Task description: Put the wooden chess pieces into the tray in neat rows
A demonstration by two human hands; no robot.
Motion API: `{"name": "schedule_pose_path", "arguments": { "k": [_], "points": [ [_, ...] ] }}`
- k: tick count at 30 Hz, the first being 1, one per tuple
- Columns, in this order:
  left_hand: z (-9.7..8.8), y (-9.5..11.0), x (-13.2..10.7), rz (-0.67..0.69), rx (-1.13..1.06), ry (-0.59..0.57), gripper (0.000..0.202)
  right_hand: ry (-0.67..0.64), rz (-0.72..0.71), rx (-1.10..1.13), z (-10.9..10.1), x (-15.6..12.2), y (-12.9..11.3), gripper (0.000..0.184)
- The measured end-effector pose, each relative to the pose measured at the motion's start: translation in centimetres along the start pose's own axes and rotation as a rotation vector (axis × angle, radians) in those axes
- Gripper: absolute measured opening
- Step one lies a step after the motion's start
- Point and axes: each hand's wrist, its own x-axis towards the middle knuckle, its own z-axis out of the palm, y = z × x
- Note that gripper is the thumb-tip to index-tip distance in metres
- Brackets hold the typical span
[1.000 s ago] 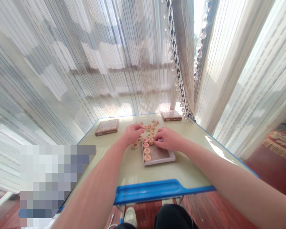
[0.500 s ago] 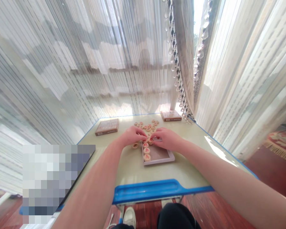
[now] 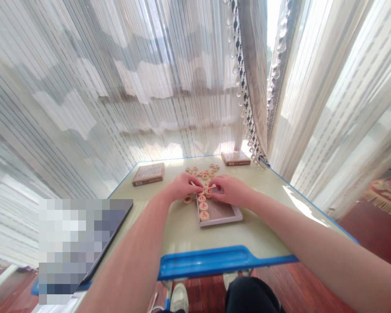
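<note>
Presently, my left hand [image 3: 185,184] and right hand [image 3: 232,190] are touching discs [image 3: 208,192] in the far left corner of the shallow tray [image 3: 221,222], whether pinched I cannot tell, and I am judging that uneven sideways pressure could knock them askew.

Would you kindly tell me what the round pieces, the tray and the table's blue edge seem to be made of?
Pieces: probably wood, or plastic imitating it; pale tan, smooth, with coloured characters.
Tray: thin plastic or card, I can't tell which; pale, thin walls and a matt-looking brownish floor.
Blue edge: likely moulded plastic; glossy highlights, rounded recess.
</note>
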Motion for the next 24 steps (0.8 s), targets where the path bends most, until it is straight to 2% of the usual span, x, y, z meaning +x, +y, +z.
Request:
{"name": "schedule_pose_path", "arguments": {
  "k": [4,12,18,20,22,24],
  "points": [
    [0.0,0.0,0.0,-0.008,0.005,-0.001,0.023,-0.018,0.035,-0.019,0.1,0.0,0.1,0.042],
    [0.0,0.1,0.0,-0.016,0.001,0.003,0.022,-0.024,0.039,-0.047,0.1,0.1,-0.2,0.035],
    [0.3,-0.2,0.6,-0.023,-0.151,0.165,0.035,-0.008,0.041,-0.026,0.2,0.0,-0.1,0.036],
    [0.3,-0.5,0.7,-0.024,-0.085,0.22,0.036,-0.005,0.051,-0.019,0.2,0.0,-0.1,0.035],
    [0.3,-0.8,0.8,-0.012,0.084,0.268,0.034,-0.008,0.061,-0.012,0.2,0.0,-0.1,0.034],
    [0.2,-1.1,0.8,-0.02,0.262,0.269,0.032,-0.013,0.066,-0.006,0.2,-0.1,-0.1,0.033]
  ]
}}
